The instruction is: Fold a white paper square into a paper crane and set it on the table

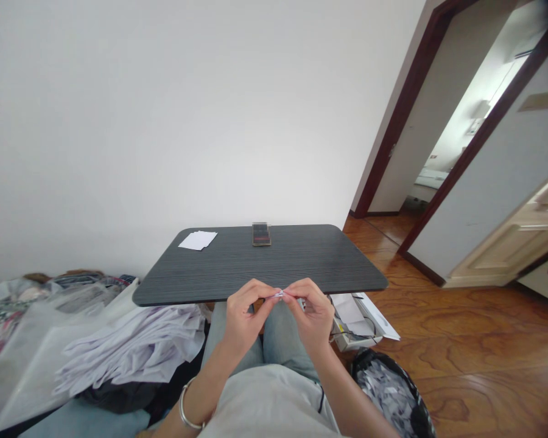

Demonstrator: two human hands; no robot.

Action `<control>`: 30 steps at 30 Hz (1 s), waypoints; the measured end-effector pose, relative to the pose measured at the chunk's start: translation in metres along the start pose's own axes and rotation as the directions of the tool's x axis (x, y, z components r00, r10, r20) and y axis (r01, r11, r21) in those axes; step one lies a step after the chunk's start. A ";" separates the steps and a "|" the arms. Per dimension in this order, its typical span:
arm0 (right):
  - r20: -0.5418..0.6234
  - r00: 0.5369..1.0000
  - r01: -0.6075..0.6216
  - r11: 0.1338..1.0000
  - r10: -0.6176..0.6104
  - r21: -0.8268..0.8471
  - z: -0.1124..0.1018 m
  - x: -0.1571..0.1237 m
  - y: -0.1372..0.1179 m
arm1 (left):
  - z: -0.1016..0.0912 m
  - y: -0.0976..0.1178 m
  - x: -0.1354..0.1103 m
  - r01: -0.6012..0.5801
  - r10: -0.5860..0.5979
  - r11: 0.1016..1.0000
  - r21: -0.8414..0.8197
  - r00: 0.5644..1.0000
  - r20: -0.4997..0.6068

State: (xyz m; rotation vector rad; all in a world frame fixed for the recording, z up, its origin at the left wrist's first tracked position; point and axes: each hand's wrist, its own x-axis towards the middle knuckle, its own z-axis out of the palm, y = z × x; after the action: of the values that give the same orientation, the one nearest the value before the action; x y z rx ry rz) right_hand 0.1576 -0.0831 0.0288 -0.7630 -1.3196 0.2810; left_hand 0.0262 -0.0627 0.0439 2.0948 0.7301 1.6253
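Note:
Just off the near edge of the dark table [237,271], above my lap, my left hand [245,311] and my right hand [316,311] meet at the fingertips. Between them they pinch a small folded white piece [279,294]; whether it is paper or cloth I cannot tell. Both hands have thumb and forefinger pressed together on it, and the fingers cover most of it. On the table's far left lies a small stack of white sheets [197,240]. A dark phone-like object [261,234] sits at the back middle.
Left of my legs lies a pile of white folded cloth [137,347], with clear plastic [36,347] beside it. On the right are a white box [354,331] with papers and cables, and a black bag [420,398] full of pale scraps. A wall stands behind the table.

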 end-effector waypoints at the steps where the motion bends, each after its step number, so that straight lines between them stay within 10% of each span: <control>1: -0.004 1.000 -0.001 1.000 0.001 -0.004 0.000 0.000 0.000 | 0.000 0.000 0.000 -0.001 0.001 1.000 0.005 1.000 -0.001; 11: 0.009 0.996 -0.091 0.992 0.090 0.086 0.002 -0.001 0.004 | 0.002 0.003 -0.001 0.183 -0.178 0.976 -0.119 0.983 0.046; 22: 0.146 0.938 -0.340 0.913 0.314 0.225 0.005 0.000 0.013 | 0.004 -0.003 0.000 0.537 -0.501 0.799 -0.269 0.843 0.195; 30: 0.168 0.891 -0.452 0.864 0.422 0.222 0.004 0.001 0.020 | 0.006 -0.010 0.000 0.590 -0.562 0.735 -0.335 0.806 0.185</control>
State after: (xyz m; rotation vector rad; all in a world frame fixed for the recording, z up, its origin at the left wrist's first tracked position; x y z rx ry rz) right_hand 0.1582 -0.0666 0.0170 -0.8294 -1.1730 0.8574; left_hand 0.0307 -0.0546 0.0359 1.4387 0.8547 1.2084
